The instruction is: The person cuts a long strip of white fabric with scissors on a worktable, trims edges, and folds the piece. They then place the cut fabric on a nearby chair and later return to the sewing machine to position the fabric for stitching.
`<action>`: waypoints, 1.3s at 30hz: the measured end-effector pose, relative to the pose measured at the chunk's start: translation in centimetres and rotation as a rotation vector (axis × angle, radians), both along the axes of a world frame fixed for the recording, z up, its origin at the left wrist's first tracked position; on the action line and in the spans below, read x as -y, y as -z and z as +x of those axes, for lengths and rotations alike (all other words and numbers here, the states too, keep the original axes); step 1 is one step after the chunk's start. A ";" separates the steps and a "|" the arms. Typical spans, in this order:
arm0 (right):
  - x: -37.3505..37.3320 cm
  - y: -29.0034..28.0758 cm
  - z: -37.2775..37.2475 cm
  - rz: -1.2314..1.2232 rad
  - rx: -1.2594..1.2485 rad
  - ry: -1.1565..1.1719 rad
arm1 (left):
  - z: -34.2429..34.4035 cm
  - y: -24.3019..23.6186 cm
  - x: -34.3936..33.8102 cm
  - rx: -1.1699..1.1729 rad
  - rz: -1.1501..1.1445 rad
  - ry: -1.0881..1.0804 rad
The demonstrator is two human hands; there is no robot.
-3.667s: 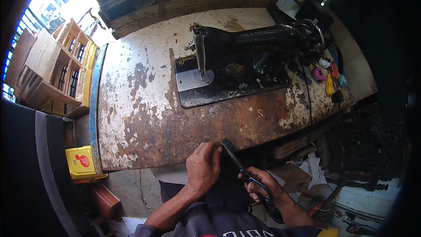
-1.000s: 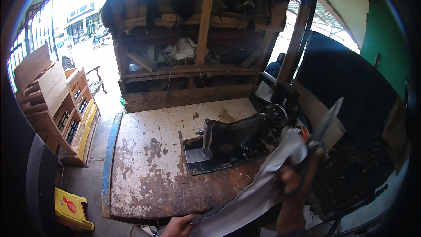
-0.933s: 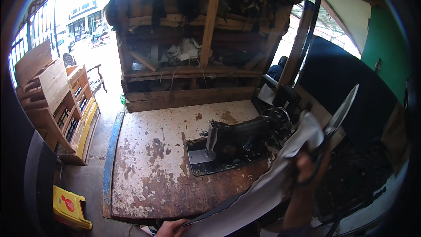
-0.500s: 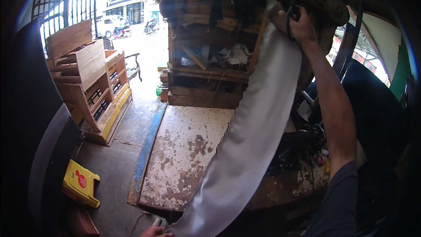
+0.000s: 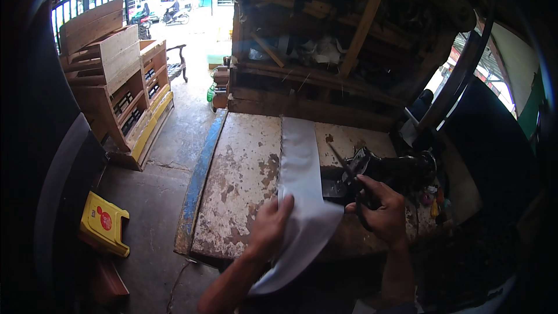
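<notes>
The left hand is gripping the pale fabric strip; the right hand is holding scissors. Positioning is apparently underway, the next move likely requiring flattening.

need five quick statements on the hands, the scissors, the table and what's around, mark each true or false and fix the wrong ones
1. The right hand holds the scissors. True.
2. The stool is green. False: it is yellow, with a red mark.
3. The left hand is at the pale strip. True.
4. The sewing machine stands on the floor. False: it is on the table.
5. Blue edging runs along the table's left side. True.
</notes>
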State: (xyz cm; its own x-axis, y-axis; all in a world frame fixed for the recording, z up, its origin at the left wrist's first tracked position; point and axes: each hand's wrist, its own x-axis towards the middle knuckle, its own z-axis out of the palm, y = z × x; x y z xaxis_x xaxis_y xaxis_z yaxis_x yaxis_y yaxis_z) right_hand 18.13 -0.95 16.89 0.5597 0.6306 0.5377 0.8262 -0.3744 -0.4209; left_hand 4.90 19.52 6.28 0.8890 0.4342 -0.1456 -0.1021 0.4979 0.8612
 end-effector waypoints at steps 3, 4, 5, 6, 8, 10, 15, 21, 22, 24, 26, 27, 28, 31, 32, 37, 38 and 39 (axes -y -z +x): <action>2.6 3.6 -1.9 0.331 -0.449 0.116 | 9.7 -3.0 -4.9 0.182 -0.044 -0.099; 3.4 4.4 -2.4 0.479 -0.673 0.169 | 12.4 -4.0 -7.2 0.098 0.100 -0.067; 4.5 4.9 -3.1 0.505 -0.703 0.203 | 15.2 -4.7 -9.0 0.046 0.168 -0.058; 5.4 5.6 -3.6 0.491 -0.722 0.246 | 17.7 -5.2 -10.6 0.056 0.247 -0.036; 7.2 6.9 -4.7 0.473 -0.791 0.304 | 19.6 -4.5 -14.3 -0.110 0.510 0.076; 8.8 8.6 -5.7 0.397 -0.834 0.357 | 18.3 -1.7 -14.7 -0.350 0.897 -0.080; 11.1 13.1 -6.4 0.024 -0.561 0.430 | 2.4 6.9 -4.8 -0.096 1.189 -0.368; 12.2 13.8 -4.2 -0.190 -0.441 0.517 | -13.4 11.6 10.2 -0.365 1.127 -0.598; 12.2 13.6 -3.5 -0.226 -0.510 0.531 | -13.9 12.6 11.1 -0.395 1.157 -0.602; 11.5 13.5 -1.7 -0.304 -0.350 0.519 | -13.8 14.8 11.8 -0.460 1.138 -0.554; 11.4 13.0 -0.4 -0.371 -0.254 0.498 | -12.8 16.7 11.1 -0.531 1.033 -0.430; 11.4 12.7 0.2 -0.390 -0.228 0.489 | -12.9 16.9 10.4 -0.515 0.825 -0.328; 11.4 12.3 0.6 -0.414 -0.235 0.528 | -12.7 17.0 10.0 -0.477 0.779 -0.292; 11.7 11.2 0.0 -0.239 -0.241 0.488 | -13.3 14.1 8.9 -0.377 0.883 -0.053; 11.6 10.9 -0.8 -0.124 -0.241 0.425 | -13.0 12.4 9.0 -0.372 0.849 -0.053; 8.8 11.4 -7.1 0.000 -1.176 -0.176 | -7.4 3.0 9.8 -0.357 1.077 -0.411; 7.9 11.8 -8.5 0.073 -1.249 -0.245 | -4.7 2.0 9.9 -0.215 1.042 -0.555; 7.4 12.3 -9.7 0.220 -1.196 -0.330 | -3.6 0.6 10.0 -0.248 1.183 -0.485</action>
State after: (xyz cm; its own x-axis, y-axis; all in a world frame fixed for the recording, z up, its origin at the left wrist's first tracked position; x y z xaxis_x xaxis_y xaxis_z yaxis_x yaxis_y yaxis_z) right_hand 8.48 -8.34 4.61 0.6012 0.7946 -0.0845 -0.0731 -0.0506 -0.9960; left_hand 1.32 9.48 5.66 0.6109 0.6789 0.4074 0.1673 -0.6136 0.7716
